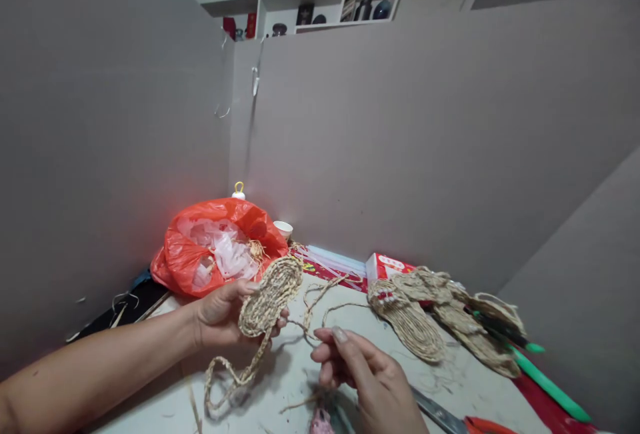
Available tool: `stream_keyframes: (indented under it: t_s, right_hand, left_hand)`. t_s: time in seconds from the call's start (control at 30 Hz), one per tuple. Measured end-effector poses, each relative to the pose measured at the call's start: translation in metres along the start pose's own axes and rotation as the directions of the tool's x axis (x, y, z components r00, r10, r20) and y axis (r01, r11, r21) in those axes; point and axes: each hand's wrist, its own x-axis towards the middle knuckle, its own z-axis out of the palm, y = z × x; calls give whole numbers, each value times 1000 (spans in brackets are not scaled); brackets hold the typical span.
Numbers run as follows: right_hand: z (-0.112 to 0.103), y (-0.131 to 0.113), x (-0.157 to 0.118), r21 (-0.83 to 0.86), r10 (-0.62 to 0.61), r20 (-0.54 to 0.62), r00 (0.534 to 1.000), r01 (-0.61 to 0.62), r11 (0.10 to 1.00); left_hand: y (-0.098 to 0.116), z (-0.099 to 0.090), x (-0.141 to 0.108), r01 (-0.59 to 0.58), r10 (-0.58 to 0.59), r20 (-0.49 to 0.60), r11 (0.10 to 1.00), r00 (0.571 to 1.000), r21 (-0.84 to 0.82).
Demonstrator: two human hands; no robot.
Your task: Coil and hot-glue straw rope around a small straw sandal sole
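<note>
My left hand (pixel 225 314) is closed around a small sole-shaped piece of coiled straw braid (pixel 273 294), held up above the table with the thumb on its edge. A loose braided straw tail (pixel 245 375) hangs from its lower end and loops down to the left. To the right, my right hand (pixel 367 374) is closed in a pinch, thumb against forefinger. A thin straw cord (pixel 300 326) runs from the sole toward those fingertips and appears to be gripped there, though the exact hold is partly hidden. Below the right hand lies a pink bundle (pixel 321 421), partly covered.
A red plastic bag (pixel 177 251) with straw and white plastic inside stands at back left, near a white cup (pixel 283 228). Finished straw soles (pixel 413 331), a red box (pixel 390 265), a green-handled tool (pixel 553 386) and scissors (pixel 440 415) lie right. Grey partitions enclose the table.
</note>
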Motion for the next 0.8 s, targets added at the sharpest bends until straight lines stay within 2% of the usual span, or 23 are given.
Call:
stream_keyframes:
  t_s: [0.13,0.2,0.4,0.53,0.7,0.8]
  right_hand:
    - [-3,1,1,-62,-28,74,997,32,998]
    - [-4,-1,0,-65,-37,89,995,43,997]
    - [-4,-6,-5,-124,-68,118,991,83,989]
    - [-4,-4,-3,-95,-79,119,990,90,991]
    - [-2,-6,-2,15,-39,103,994,38,999]
    - [-1,-8,-3,-15,-54,112,992,56,998]
  left_hand:
    - [-1,3,-2,39,-35,116,999,993,-31]
    - [-3,4,-3,38,-33,135,999,990,-35]
    - [-9,6,-4,39,-32,130,998,991,-46]
    - [-12,9,-4,36,-31,108,998,994,-42]
    - [-13,11,-4,-80,78,23,994,997,71]
    - [-14,14,-3,-138,136,18,979,990,154]
